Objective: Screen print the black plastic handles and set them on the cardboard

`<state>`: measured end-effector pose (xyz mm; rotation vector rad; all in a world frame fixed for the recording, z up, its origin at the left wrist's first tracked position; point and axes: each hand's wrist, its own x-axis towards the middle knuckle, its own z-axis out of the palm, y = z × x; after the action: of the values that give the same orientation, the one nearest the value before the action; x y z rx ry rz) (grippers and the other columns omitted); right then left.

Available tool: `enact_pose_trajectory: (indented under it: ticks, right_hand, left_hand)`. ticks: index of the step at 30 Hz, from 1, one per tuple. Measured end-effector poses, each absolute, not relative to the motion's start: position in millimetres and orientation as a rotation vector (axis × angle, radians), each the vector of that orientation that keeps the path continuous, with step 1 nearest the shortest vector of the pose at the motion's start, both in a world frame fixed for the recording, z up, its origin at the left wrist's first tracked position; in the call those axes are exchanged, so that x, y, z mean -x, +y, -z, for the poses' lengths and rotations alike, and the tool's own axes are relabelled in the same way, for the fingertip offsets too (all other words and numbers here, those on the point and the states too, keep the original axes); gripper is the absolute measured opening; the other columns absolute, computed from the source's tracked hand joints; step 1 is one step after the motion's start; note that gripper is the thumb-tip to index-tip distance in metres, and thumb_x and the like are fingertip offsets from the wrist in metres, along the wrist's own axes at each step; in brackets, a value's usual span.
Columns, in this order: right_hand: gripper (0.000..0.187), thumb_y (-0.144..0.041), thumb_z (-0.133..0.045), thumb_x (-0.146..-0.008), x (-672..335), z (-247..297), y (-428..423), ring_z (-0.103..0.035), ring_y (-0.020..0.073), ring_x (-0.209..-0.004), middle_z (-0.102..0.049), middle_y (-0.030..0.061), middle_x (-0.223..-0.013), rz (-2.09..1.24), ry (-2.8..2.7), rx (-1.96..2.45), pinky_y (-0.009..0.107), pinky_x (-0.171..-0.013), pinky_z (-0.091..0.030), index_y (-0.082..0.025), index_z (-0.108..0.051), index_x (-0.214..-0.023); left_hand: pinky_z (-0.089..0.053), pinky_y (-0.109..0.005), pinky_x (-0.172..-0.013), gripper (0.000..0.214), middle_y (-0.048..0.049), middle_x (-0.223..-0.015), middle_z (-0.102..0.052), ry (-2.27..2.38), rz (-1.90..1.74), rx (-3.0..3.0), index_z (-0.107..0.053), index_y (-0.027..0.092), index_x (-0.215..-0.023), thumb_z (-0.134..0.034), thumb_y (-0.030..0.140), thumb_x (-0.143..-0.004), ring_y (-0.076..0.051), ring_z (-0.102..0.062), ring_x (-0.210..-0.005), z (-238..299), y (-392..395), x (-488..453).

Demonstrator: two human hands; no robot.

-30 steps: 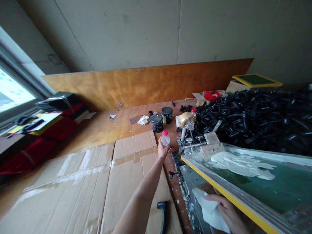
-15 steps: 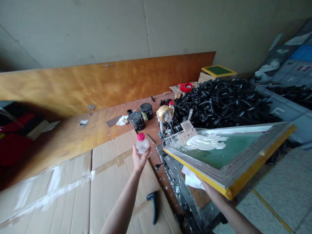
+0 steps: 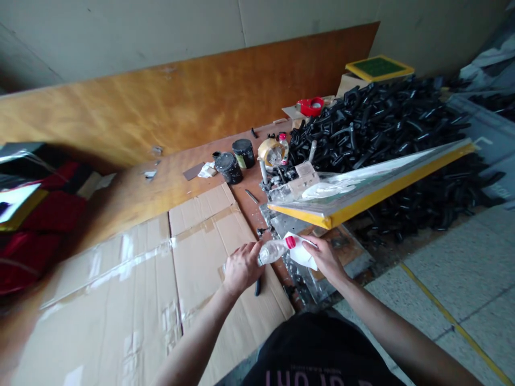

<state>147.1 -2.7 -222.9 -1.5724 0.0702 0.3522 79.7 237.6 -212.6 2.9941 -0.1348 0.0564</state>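
My left hand (image 3: 241, 266) is wrapped around a small clear plastic bottle (image 3: 272, 250), tipped on its side with its red cap (image 3: 291, 242) pointing right. My right hand (image 3: 325, 258) holds a white cloth (image 3: 301, 254) against the cap end of the bottle. Both hands meet in front of me, just below the raised yellow-framed printing screen (image 3: 362, 201) smeared with white ink. Under the screen lies a metal print bed (image 3: 281, 228).
Flattened cardboard (image 3: 132, 300) covers the wooden table. Two black ink pots (image 3: 235, 161), a tape roll (image 3: 270, 153) and a second small bottle stand behind the screen. A big heap of black plastic handles (image 3: 394, 123) fills the right. One black handle (image 3: 257, 287) lies under my left hand.
My left hand carried the bottle from the far table back toward me and tipped it sideways. My right hand came out from under the screen with the cloth and met the cap.
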Motion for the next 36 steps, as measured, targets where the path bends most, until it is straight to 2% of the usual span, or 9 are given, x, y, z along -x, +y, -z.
enact_pose_trajectory:
  ticks: [7, 14, 20, 29, 36]
  right_hand:
    - [0.052, -0.052, -0.061, -0.078, -137, 226, -10, -0.066, 0.0274, -0.093, -0.072, 0.0118, -0.106, -0.353, 0.04, 1.617, 0.034, -0.072, -0.051, -0.013, -0.071, -0.109]
    - [0.057, -0.057, -0.061, -0.076, -136, 231, -13, -0.066, 0.0284, -0.098, -0.071, 0.0123, -0.11, -0.363, 0.052, 1.582, 0.037, -0.078, -0.052, -0.013, -0.07, -0.111]
    - [0.057, -0.059, -0.063, -0.075, -136, 237, -9, -0.066, 0.0271, -0.095, -0.073, 0.0111, -0.104, -0.353, 0.093, 1.549, 0.036, -0.078, -0.051, -0.013, -0.071, -0.109]
    - [0.054, -0.058, -0.073, -0.066, -139, 230, -9, -0.067, 0.0233, -0.084, -0.074, 0.0078, -0.095, -0.355, 0.24, 1.35, 0.03, -0.07, -0.05, -0.016, -0.074, -0.1]
    - [0.047, -0.052, -0.075, -0.068, -142, 238, 4, -0.069, 0.0222, -0.083, -0.075, 0.0067, -0.094, -0.428, 0.203, 1.236, 0.032, -0.074, -0.051, -0.017, -0.073, -0.1]
  left_hand:
    - [-0.045, -0.036, -0.075, 0.04, -0.0063, -0.101, -0.066, -0.296, 0.056, -3.206, -0.053, 0.026, -0.124, -0.05, 0.02, -0.085, -0.025, -0.061, -0.092, 184, 225, -88]
    - [-0.045, -0.036, -0.072, 0.037, -0.006, -0.097, -0.064, -0.406, 0.069, -3.261, -0.053, 0.026, -0.123, -0.045, 0.017, -0.088, -0.024, -0.06, -0.088, 172, 225, -96]
    - [-0.045, -0.036, -0.072, 0.039, -0.0057, -0.095, -0.064, -0.421, 0.022, -3.274, -0.052, 0.025, -0.124, -0.042, 0.014, -0.087, -0.025, -0.061, -0.088, 167, 223, -101]
    - [-0.044, -0.034, -0.072, 0.031, -0.0049, -0.092, -0.064, -0.39, 0.061, -3.264, -0.055, 0.024, -0.114, -0.045, 0.014, -0.086, -0.024, -0.06, -0.087, 176, 229, -92]
    - [-0.044, -0.034, -0.071, 0.03, -0.0055, -0.094, -0.065, -0.244, 0.081, -3.199, -0.057, 0.026, -0.114, -0.048, 0.018, -0.086, -0.025, -0.061, -0.089, 180, 233, -91]
